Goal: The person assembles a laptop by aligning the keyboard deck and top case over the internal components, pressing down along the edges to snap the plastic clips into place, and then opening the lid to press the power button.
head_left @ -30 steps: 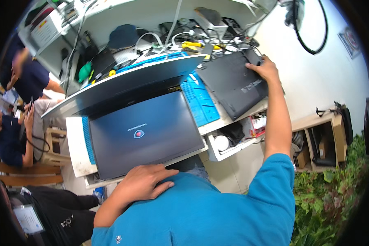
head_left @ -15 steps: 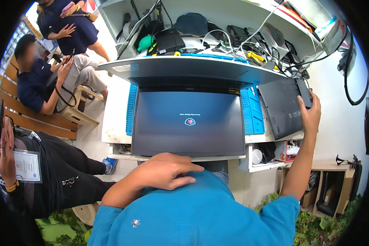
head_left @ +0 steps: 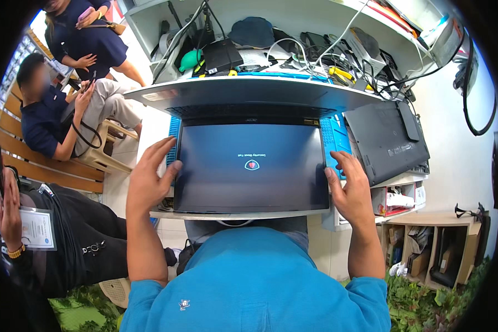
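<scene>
Here, hands (head_left: 149, 176) (head_left: 352, 193) spread, flanking screen (head_left: 221, 171)

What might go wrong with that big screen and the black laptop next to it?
The screen reaches the front edge of the table, so a tug toward the person might slide it off. The left hand and right hand are at its sides, so pressing hard could perhaps crack it. The black laptop lies near the edge too; a bump might knock it down.
</scene>
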### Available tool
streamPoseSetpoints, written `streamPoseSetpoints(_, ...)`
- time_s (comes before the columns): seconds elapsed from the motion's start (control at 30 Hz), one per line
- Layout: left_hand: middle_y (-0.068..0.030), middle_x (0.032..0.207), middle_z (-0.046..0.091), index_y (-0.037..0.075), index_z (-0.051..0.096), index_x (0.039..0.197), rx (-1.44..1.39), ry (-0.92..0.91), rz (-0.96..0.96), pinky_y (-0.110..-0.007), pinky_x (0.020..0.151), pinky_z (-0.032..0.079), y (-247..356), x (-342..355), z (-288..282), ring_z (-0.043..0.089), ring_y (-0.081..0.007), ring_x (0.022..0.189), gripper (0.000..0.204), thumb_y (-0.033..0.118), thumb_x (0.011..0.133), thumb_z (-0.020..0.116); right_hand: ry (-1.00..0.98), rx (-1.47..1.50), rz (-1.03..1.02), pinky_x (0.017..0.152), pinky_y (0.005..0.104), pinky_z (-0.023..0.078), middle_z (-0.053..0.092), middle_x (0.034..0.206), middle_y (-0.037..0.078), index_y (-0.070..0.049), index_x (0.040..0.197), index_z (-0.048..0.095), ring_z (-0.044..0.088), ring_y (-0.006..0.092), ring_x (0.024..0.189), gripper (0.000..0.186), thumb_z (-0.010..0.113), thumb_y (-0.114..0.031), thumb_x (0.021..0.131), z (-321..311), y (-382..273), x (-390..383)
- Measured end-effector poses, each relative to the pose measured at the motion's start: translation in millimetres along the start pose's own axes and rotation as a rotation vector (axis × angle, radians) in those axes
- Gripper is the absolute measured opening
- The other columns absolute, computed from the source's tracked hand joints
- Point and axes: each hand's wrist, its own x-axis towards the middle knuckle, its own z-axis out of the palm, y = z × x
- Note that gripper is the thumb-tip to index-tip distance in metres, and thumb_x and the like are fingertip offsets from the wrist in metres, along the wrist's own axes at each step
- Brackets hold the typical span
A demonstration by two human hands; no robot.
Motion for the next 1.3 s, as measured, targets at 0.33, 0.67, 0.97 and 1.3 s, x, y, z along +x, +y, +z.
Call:
streamPoseSetpoints(0.33,-0.0229,0.154,0.056,-0.004,0.059,0.149,0.385,-0.121,0.157,-0.05,0.122,0.042,14,31,37,0.051,-0.0415,0.144,0.053,0.025,0.105,0.067,-0.119,-0.249,-0.169,0.113,0.0499,0.047,0.061,0.143,0.027,0.008,0.14,0.061,0.057,0.0452,0.13,0.044,0.065,-0.019,0.105,25,-15,39)
streamPoseSetpoints(0.67,-0.0257,0.159,0.053,-0.004,0.053,0.154,0.251,-0.245,0.414,-0.05,0.126,0.039,64,60,105,0.048,-0.043,0.15,0.056,0.028,0.109,0.061,-0.131,-0.294,-0.527,0.118,0.0572,0.042,0.061,0.144,0.027,0.008,0.142,0.06,0.058,0.0433,0.133,0.051,0.057,-0.031,0.109,98,-31,83)
streamPoseSetpoints(0.97,-0.0275,0.146,0.065,-0.002,0.055,0.152,0.239,-0.302,0.267,-0.051,0.122,0.044,52,70,73,0.061,-0.0426,0.139,0.055,0.033,0.11,0.058,-0.163,-0.325,-0.384,0.124,0.0572,0.036,0.066,0.142,0.028,0.008,0.147,0.056,0.06,0.0407,0.134,0.056,0.055,-0.033,0.11,79,-17,83)
streamPoseSetpoints(1.3,-0.0237,0.153,0.062,0.003,0.057,0.153,0.316,-0.197,0.127,-0.049,0.127,0.038,8,45,35,0.054,-0.0392,0.147,0.046,0.022,0.111,0.055,-0.14,-0.363,-0.187,0.127,0.0528,0.035,0.062,0.148,0.028,0.007,0.151,0.054,0.053,0.0428,0.145,0.056,0.053,-0.033,0.112,42,14,67)
